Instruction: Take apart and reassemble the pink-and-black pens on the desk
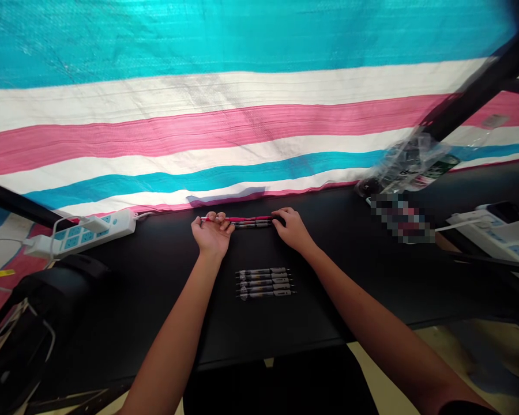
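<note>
Head view: pink pen [242,218] held along the far side of the bench [155,300]
Its end is pinched by the left grip [211,233]; the right grip [290,227] is laid on the other end, closure unclear. Five pens [263,283] are lined up nearer.

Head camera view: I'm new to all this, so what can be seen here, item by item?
Pink pen: one, pink, on the table between the hands.
Dark pen: one, black, just nearer the person.
Row of pens: five, black and white, side by side nearer the person.
Black table: one, black, under the pens.
Left power strip: one, white, far left.
Right power strip: one, white, far right.
Plastic bag: one, clear, far right.
Black bag: one, black, left.
Striped tarpaulin: one, turquoise, white and pink, behind the table.
Left hand: one, curled over the pink pen's left end.
Right hand: one, at its right end.
</note>
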Action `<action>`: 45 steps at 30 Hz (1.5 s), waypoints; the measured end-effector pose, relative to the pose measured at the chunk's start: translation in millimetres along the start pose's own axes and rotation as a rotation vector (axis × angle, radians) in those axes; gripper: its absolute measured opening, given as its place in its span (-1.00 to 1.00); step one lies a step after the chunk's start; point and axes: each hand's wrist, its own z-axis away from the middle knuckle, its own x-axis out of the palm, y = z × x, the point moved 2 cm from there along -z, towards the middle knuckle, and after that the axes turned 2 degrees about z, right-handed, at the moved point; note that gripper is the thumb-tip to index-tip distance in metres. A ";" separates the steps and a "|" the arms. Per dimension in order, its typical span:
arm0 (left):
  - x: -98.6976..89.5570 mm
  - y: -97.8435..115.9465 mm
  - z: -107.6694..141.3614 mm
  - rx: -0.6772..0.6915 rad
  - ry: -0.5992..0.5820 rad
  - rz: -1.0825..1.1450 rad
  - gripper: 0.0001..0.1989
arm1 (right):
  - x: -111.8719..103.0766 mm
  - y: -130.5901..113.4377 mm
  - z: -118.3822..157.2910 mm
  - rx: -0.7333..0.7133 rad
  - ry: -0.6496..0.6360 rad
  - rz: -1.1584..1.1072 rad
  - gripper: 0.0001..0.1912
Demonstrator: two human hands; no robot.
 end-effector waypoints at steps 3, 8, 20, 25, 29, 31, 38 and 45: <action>-0.7 0.5 -0.6 -0.015 -0.003 0.019 -0.58 | -0.4 0.7 -0.2 0.000 -0.009 0.009 -0.70; -3.7 1.9 -2.8 -0.007 0.000 0.035 -0.60 | 0.3 0.9 -0.3 0.006 -0.003 0.018 -0.73; -2.4 0.5 -2.0 -0.026 -0.016 0.090 -0.60 | -0.9 2.1 -1.9 0.036 -0.029 0.017 -0.69; -2.1 -0.4 -1.9 -0.060 -0.017 0.168 -0.61 | -1.5 1.2 -1.5 0.027 -0.037 0.023 -0.68; -1.2 -0.8 -2.0 -0.058 -0.032 0.197 -0.56 | -2.6 1.1 -1.4 0.015 -0.025 0.006 -0.66; -1.1 -0.6 -2.0 -0.059 -0.037 0.208 -0.54 | -3.2 1.0 -1.5 0.015 -0.018 -0.003 -0.66; -1.6 0.7 -1.8 -0.055 -0.006 0.205 -0.60 | -5.0 1.4 -2.1 0.010 0.001 -0.028 -0.69; -4.2 1.5 -2.8 -0.037 -0.019 0.218 -0.62 | -7.2 4.7 -2.5 0.028 0.031 -0.077 -0.70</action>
